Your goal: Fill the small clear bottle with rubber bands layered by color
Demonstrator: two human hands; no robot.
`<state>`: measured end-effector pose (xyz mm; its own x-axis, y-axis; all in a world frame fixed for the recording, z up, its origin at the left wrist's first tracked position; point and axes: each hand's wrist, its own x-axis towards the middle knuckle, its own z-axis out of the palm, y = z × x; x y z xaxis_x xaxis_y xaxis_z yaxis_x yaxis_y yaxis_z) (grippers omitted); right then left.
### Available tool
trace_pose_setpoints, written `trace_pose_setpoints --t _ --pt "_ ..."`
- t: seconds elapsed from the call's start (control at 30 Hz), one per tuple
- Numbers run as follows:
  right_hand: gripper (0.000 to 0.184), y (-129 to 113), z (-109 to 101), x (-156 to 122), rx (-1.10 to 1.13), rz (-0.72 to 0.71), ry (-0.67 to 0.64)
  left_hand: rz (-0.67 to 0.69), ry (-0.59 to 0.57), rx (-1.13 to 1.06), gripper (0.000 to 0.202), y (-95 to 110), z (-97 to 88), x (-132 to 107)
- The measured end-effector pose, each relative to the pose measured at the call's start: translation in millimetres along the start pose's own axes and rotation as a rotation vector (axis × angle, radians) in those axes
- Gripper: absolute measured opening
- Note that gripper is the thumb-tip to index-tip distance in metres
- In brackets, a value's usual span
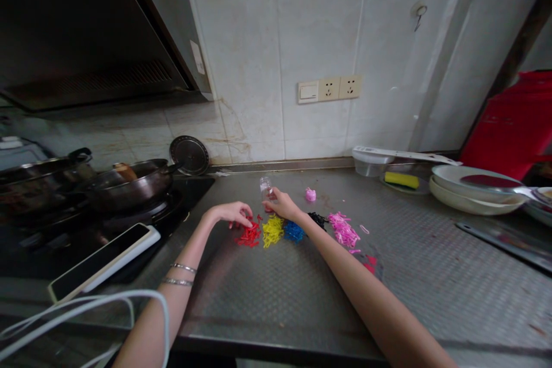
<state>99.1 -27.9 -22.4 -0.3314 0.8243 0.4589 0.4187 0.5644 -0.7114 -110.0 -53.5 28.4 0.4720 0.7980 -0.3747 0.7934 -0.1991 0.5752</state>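
Small rubber bands lie sorted by colour in a row on the metal counter (259, 287). The red pile (249, 236) is at the left, then yellow (273, 232), blue (294, 232), black (318, 221) and pink (344, 230). My left hand (235, 214) reaches into the red pile, fingers bent and closed on some red bands. In my right hand (281, 206) is a small clear plastic bottle (264, 185), gripped behind the yellow pile and without a cap. A pink cap (310, 194) stands behind the black pile.
Pans (133, 187) sit on the stove at the left, beside a phone-like device (106, 261) with a white cable (164, 322). Toward the right are a plastic tub (368, 165), a yellow sponge (401, 180), stacked plates (470, 198) and a knife (504, 244).
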Motion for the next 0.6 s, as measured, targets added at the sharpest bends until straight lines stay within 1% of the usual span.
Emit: trace_pose_setpoints --t 0.1,0.27,0.43,0.6 --pt "0.029 2.5 0.7 0.6 -0.012 -0.012 0.005 0.0 -0.026 0.0 0.048 -2.9 1.0 2.7" --pt "0.03 7.4 3.0 2.3 -0.007 -0.012 0.006 0.021 -0.029 0.0 0.037 -3.9 1.8 4.8" --pt "0.031 7.7 3.5 2.8 0.007 -0.011 0.003 0.036 0.0 0.011 0.027 1.1 3.6 4.5" --pt "0.031 6.2 3.4 2.1 0.007 -0.006 0.008 0.053 0.032 0.033 0.024 1.0 4.5 6.4"
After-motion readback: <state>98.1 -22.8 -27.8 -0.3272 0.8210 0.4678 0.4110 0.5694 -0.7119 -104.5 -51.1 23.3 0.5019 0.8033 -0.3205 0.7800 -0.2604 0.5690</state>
